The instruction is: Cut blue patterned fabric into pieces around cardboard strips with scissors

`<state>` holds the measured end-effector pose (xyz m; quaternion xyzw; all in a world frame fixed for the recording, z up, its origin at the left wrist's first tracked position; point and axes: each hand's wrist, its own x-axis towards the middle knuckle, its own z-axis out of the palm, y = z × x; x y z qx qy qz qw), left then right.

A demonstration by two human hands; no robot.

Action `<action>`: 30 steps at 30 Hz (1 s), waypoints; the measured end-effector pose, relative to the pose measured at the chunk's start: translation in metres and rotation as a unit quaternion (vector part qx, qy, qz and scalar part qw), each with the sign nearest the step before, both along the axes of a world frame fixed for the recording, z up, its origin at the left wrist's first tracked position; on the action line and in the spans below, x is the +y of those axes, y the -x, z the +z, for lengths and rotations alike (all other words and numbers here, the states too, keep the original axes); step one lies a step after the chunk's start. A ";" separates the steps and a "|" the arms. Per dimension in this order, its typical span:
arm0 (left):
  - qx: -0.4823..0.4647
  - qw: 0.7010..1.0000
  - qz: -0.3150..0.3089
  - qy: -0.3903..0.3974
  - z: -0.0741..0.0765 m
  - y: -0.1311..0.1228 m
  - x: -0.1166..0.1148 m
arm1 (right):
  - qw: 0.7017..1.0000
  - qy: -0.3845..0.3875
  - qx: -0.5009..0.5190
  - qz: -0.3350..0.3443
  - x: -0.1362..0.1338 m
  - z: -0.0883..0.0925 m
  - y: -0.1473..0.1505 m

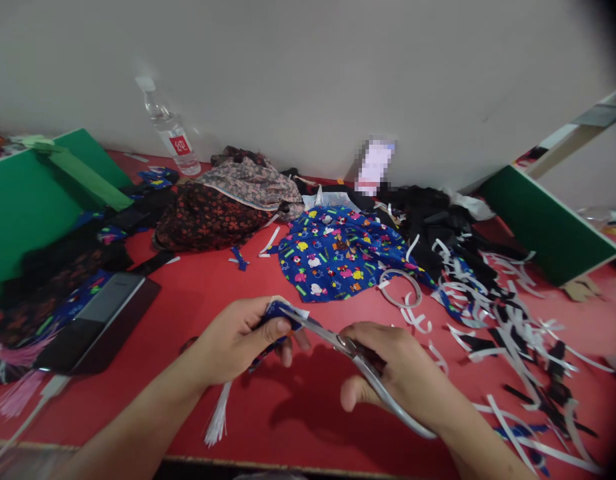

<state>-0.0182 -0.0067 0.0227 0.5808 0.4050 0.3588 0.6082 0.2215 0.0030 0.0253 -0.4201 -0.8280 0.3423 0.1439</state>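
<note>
Near the table's front, my left hand pinches a small piece of blue printed fabric between thumb and fingers. A white strip shows at the fabric's edge. My right hand is closed around a pair of scissors, whose blades point left and meet the fabric by my left thumb. How far the blades are apart is hard to make out. Below my left hand hangs a white thread tassel. Beyond both hands lies a larger blue cartoon-print cloth.
Cut strips and scraps litter the red table at right. A floral cloth bundle, a water bottle and a propped phone stand along the wall. A black power bank with cable lies left. Green boards flank the sides.
</note>
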 end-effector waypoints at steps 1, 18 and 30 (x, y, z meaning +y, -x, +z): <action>-0.004 1.000 0.000 0.000 0.000 0.000 0.000 | 1.000 -0.002 0.000 0.000 0.000 0.000 0.000; -0.004 1.000 -0.010 0.001 0.000 0.002 0.001 | 0.998 -0.063 -0.023 0.003 0.001 -0.006 0.001; 0.003 1.000 -0.013 -0.001 0.001 0.002 0.001 | 0.997 -0.065 -0.039 0.000 0.000 -0.006 0.002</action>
